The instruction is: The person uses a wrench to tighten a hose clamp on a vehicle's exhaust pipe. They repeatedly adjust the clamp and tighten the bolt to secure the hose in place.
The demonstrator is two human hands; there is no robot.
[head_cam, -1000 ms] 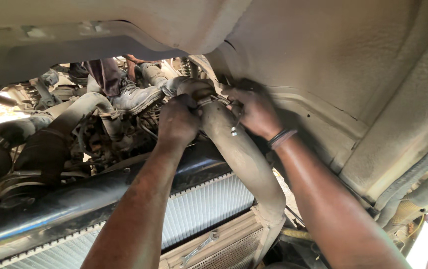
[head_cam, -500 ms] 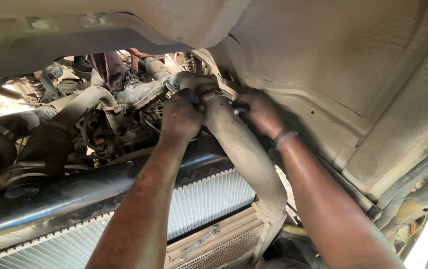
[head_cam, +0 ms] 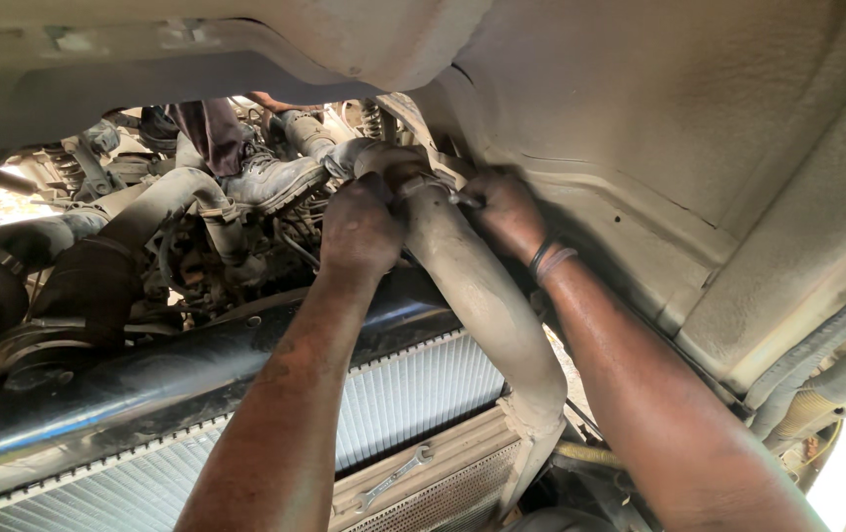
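A dusty grey radiator hose [head_cam: 487, 296] runs from the radiator [head_cam: 413, 394] up into the engine bay. My left hand [head_cam: 359, 232] grips the hose just below its upper joint. My right hand [head_cam: 507, 212] is closed on the other side of that joint, at a metal hose clamp [head_cam: 423, 184]; whether it holds a tool I cannot tell. Both hands reach up under a raised, dirt-coated cab panel [head_cam: 659, 118].
A spanner [head_cam: 393, 480] lies on the frame below the radiator. A black top tank [head_cam: 147, 394] runs across the radiator. Another person's boot [head_cam: 270, 177] stands on the engine behind the hoses. More hoses [head_cam: 817, 365] hang at right.
The view has shifted slightly; both hands stay on the hose joint, with my right hand moved a little lower and closer to the clamp.
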